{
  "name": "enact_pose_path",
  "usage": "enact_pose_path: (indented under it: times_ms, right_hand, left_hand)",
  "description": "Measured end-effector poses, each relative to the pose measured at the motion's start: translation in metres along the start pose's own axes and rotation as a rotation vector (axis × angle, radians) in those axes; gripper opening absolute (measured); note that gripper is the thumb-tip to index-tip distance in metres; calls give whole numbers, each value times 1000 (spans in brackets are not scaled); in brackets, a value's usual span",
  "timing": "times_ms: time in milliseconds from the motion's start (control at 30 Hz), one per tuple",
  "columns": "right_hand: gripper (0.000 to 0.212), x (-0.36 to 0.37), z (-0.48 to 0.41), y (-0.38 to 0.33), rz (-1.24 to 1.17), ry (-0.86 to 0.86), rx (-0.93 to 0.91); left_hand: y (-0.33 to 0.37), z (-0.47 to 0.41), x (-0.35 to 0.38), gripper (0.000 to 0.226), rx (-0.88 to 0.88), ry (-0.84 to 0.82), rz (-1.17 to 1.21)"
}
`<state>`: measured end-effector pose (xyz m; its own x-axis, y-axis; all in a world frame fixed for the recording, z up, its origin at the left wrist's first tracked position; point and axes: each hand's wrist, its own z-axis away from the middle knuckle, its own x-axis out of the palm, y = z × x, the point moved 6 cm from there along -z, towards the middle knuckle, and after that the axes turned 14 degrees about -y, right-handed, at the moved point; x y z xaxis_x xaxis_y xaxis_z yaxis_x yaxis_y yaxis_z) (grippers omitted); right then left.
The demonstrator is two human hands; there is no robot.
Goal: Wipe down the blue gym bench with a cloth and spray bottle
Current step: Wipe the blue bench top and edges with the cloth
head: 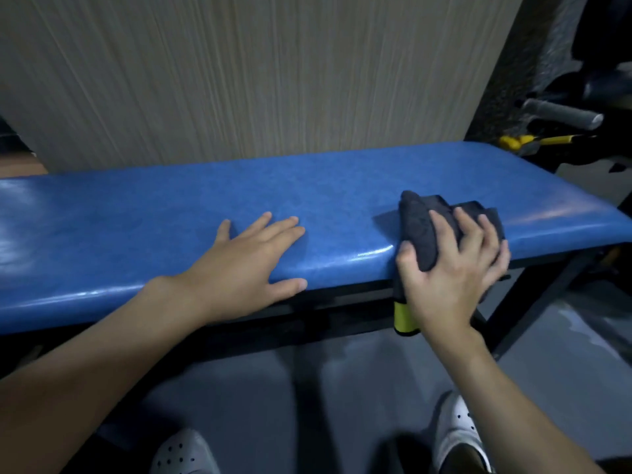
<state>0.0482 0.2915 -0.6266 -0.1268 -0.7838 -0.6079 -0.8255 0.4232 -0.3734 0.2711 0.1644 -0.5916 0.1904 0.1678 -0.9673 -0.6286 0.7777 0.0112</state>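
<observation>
A long blue gym bench runs across the view on a black frame. My left hand lies flat on its near edge, fingers spread, thumb over the front lip. My right hand grips a dark grey cloth with a yellow edge, pressing it on the bench's near right edge. Part of the cloth hangs below the edge. No spray bottle is in view.
A beige wood-grain wall stands right behind the bench. Black gym equipment with a grey handle and yellow parts sits at the right rear. My white shoes stand on the grey floor below.
</observation>
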Motion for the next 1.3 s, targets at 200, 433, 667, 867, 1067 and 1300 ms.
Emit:
enact_pose_path:
  times_ms: [200, 433, 667, 867, 1067, 1300]
  right_hand:
    - [50, 0, 3, -11, 3, 22, -75]
    - [48, -12, -39, 90, -21, 72, 38]
    - [53, -12, -40, 82, -16, 15, 202]
    - [52, -18, -52, 95, 70, -124, 0]
    - [56, -34, -89, 162, -21, -89, 260]
    - [54, -28, -72, 158, 64, -78, 154]
  left_hand:
    - [54, -35, -13, 79, 116, 65, -72]
    - [97, -68, -24, 73, 191, 75, -15]
    - [137, -90, -34, 71, 112, 134, -115]
    - [155, -102, -40, 60, 212, 100, -116]
    - [193, -123, -54, 63, 373, 129, -101]
    - [219, -144, -59, 58, 270, 176, -186]
